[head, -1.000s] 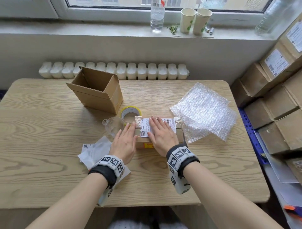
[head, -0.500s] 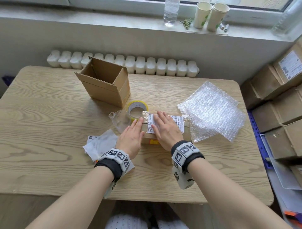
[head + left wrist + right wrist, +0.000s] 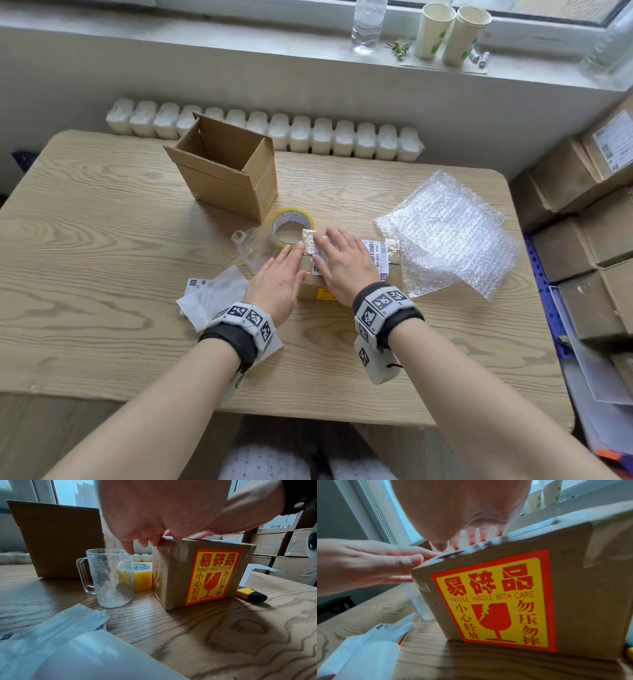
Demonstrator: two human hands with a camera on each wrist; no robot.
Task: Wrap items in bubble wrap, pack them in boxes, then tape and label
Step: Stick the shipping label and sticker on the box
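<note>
1. One sealed box (image 3: 356, 274) sits at the centre of the head view on the wooden table (image 3: 102, 274); clear tape runs across its top.
2. One white shipping label (image 3: 375, 255) lies flat on top of the box; one red-and-yellow fragile sticker (image 3: 212, 576) covers its near side.
3. Right hand (image 3: 346, 265): fingers straight and spread, palm flat on the label, pressing it down.
4. Left hand (image 3: 279, 277): fingers straight, laid against the left edge of the box, thumb at the top corner; not gripping anything.
5. One open box (image 3: 226, 166), upper left of centre, flaps up.
6. One roll of yellow tape (image 3: 293, 224) just behind the sealed box, with one clear glass mug (image 3: 255, 246) beside it to the left.
7. Bubble wrap (image 3: 448, 233), right of centre: looks like two overlapping sheets; the exact count is unclear.
8. One yellow-and-black utility knife (image 3: 249, 595) lies at the right of the sealed box, seen from the left wrist only.
9. White backing papers (image 3: 212, 296) lie under the left wrist; the count is unclear.
10. Two paper cups (image 3: 448, 34) and one water bottle (image 3: 368, 24) stand on the sill, top of frame.
11. A stack of cardboard boxes (image 3: 589, 212) fills the right edge of the frame.
</note>
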